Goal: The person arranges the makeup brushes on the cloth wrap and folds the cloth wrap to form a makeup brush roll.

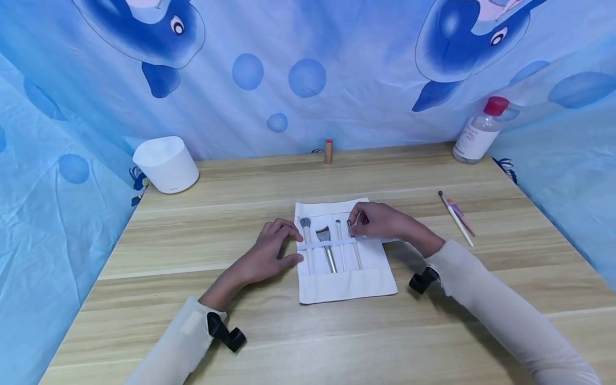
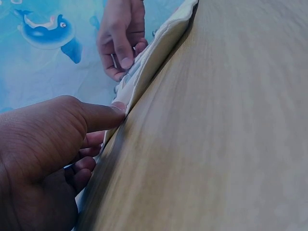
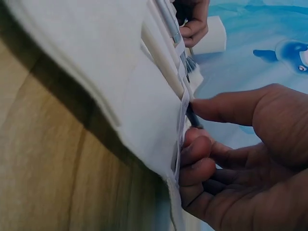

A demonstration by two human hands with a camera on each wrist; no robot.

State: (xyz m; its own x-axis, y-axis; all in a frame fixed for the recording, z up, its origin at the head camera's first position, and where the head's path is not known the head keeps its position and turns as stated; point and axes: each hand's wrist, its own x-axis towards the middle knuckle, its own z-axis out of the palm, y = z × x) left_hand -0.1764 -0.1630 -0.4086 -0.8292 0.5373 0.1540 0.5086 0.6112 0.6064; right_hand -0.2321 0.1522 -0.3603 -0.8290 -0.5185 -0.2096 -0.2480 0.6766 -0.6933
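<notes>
A white fabric brush roll [image 1: 346,289] lies unfolded on the table, with several makeup brushes tucked under its elastic band. Among them are a fluffy brush [image 1: 305,223] at the left, a wide flat brush [image 1: 324,235] with a silver handle and a slim brush [image 1: 339,230]. My right hand [image 1: 377,220] pinches the rightmost makeup brush [image 1: 357,254] near its head, just above the band. In the right wrist view, its dark ferrule [image 3: 193,118] shows between thumb and fingers. My left hand [image 1: 269,251] rests at the roll's left edge, thumb and fingertips apart on the fabric.
Right of the roll lie a white-handled brush [image 1: 456,219] and a pinkish brush [image 1: 463,218]. A brown tube [image 1: 329,152] stands at the back edge. A white container [image 1: 168,166] stands back left, a red-capped bottle [image 1: 478,136] back right. A blue curtain [image 1: 308,123] hangs behind.
</notes>
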